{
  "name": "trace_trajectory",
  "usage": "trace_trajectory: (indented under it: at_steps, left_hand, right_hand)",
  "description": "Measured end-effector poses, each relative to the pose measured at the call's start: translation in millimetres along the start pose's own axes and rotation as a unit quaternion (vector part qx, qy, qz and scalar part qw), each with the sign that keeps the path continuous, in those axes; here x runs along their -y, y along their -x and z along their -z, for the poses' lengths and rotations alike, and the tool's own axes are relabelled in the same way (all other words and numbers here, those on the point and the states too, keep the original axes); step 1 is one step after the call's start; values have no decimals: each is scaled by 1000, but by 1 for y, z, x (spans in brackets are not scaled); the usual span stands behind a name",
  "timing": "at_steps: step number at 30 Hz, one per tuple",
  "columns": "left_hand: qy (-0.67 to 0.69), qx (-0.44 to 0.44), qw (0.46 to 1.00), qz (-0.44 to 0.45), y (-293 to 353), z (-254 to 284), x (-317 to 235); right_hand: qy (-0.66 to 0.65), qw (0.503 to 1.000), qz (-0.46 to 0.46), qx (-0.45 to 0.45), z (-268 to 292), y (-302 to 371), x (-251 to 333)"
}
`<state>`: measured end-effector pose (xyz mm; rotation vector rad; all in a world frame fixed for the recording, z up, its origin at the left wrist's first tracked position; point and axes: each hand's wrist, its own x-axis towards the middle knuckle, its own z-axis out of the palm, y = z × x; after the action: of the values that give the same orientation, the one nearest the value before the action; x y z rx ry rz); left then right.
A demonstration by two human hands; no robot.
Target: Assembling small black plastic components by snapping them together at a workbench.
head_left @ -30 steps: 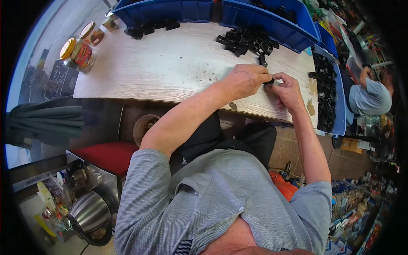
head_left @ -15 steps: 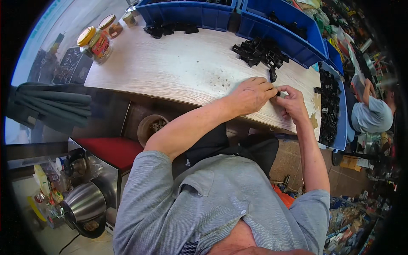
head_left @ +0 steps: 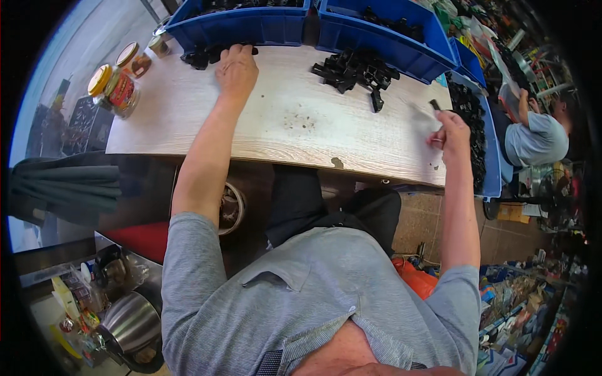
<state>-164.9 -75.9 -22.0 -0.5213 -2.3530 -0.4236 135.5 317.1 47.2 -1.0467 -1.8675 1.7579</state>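
Note:
My left hand reaches to the back left of the table, its fingers bent down over a short row of small black plastic parts. The fingers close round one part at the row's right end, and the fingertips are partly hidden. My right hand is raised near the table's right edge. Its fingers pinch a small black plastic part, which sticks up past them, slightly blurred. A heap of similar black parts lies between the hands, towards the back.
Blue bins line the back of the white table. Another blue bin, full of black parts, adjoins its right side. Jars stand at the left. A kettle is lower left. Another person sits at far right.
My hands were together at the table's front right and have parted. The left has gone to the row at back left; the right has moved rightward with a black part. The view has shifted slightly.

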Motion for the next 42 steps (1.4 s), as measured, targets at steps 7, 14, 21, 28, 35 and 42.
trace_trajectory:
  at_steps: [7,14,21,28,35,42]
  left_hand:
    - [49,-22,999,-3,-3,-5,4]
    - [97,45,994,-38,-8,8,5]
    - [74,126,986,-79,-19,15,11]
    - [85,156,982,-64,-18,21,4]
    - [150,109,982,-18,1,25,-6]
    - [183,71,976,-96,21,24,-9]
  right_hand:
    - [-23,993,4,-115,4,5,10]
    - [81,995,-51,41,-66,31,8]
    - [181,977,-59,91,-108,35,12]
    - [177,979,-41,90,-114,32,5]
    - [156,981,-30,107,-115,41,11]
    - [157,974,37,158,-123,38,5]
